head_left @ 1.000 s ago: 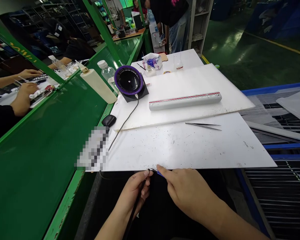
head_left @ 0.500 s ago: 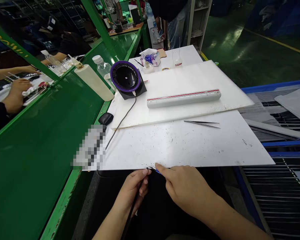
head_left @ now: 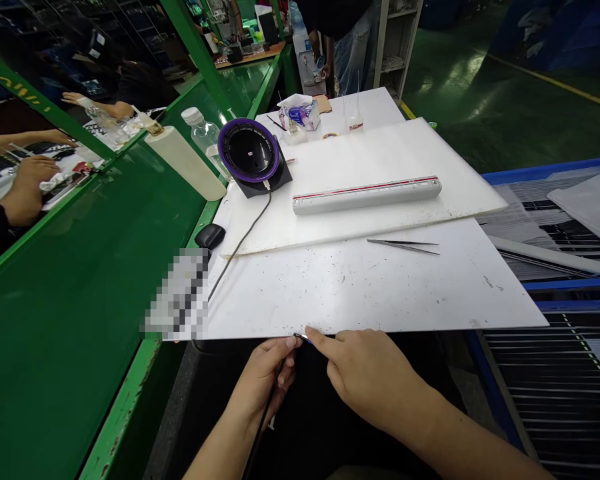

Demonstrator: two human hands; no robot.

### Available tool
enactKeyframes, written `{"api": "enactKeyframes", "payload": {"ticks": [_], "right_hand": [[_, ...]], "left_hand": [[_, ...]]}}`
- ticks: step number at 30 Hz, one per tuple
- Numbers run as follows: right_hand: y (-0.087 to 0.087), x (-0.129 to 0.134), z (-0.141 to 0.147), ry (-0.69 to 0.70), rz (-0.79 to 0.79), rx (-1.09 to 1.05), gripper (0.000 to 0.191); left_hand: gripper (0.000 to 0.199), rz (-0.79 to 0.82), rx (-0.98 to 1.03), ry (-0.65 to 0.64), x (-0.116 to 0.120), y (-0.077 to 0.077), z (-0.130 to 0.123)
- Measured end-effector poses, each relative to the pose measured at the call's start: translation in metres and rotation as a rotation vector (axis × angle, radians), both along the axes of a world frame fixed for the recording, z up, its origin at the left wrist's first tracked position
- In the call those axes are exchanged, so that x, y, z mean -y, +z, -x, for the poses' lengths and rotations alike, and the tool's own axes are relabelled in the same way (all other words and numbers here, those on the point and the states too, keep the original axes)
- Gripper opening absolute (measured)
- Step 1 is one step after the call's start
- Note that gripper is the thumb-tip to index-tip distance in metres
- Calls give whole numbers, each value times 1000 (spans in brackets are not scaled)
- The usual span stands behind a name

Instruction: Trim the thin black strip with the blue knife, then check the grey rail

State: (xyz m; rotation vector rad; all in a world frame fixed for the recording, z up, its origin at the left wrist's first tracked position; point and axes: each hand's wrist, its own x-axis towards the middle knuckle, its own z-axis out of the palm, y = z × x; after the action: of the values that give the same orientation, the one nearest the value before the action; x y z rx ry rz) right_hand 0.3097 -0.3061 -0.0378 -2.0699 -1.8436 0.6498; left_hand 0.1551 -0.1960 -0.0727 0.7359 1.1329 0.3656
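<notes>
At the front edge of the white board, my left hand (head_left: pixel 269 370) pinches the upper end of a long thin black strip (head_left: pixel 253 453), which runs down past my wrist. My right hand (head_left: pixel 370 373) is closed, index finger stretched along a small blue-handled tool with a bright metal tip (head_left: pixel 304 338). That tip meets the strip's end at my left thumb; most of the handle is hidden in my palm. Farther up the board lie steel tweezers (head_left: pixel 403 246). Behind them a long grey bar with a red line (head_left: pixel 367 195) rests on a white foam sheet (head_left: pixel 380 150).
A round black fan with a purple rim (head_left: pixel 249 152) and a cable stands at the back left. Near it are a plastic bottle (head_left: pixel 200 133), a black mouse (head_left: pixel 210 235) and a tissue pack (head_left: pixel 300 115). Blue racks of strips (head_left: pixel 555 373) stand right. A co-worker's hand (head_left: pixel 35 173) shows left.
The tool and my right index finger have shifted slightly left, toward my left thumb. My left hand keeps its pinch. At the left, a co-worker's hand has moved.
</notes>
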Motion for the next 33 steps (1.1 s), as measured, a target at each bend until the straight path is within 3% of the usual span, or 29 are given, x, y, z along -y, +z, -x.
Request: {"api": "enactKeyframes", "payload": {"ticks": [6, 15, 28, 33], "right_hand": [[-2, -1, 3, 12, 8, 72, 55], [-1, 0, -1, -25, -14, -8, 54], [-5, 1, 11, 5, 5, 151, 54], [-1, 3, 8, -49, 27, 49, 53]], "left_hand": [[29, -37, 4, -7, 2, -3, 1], [28, -14, 6, -11, 0, -2, 1], [29, -55, -1, 3, 1, -9, 2], [29, -44, 25, 11, 1, -10, 1]]}}
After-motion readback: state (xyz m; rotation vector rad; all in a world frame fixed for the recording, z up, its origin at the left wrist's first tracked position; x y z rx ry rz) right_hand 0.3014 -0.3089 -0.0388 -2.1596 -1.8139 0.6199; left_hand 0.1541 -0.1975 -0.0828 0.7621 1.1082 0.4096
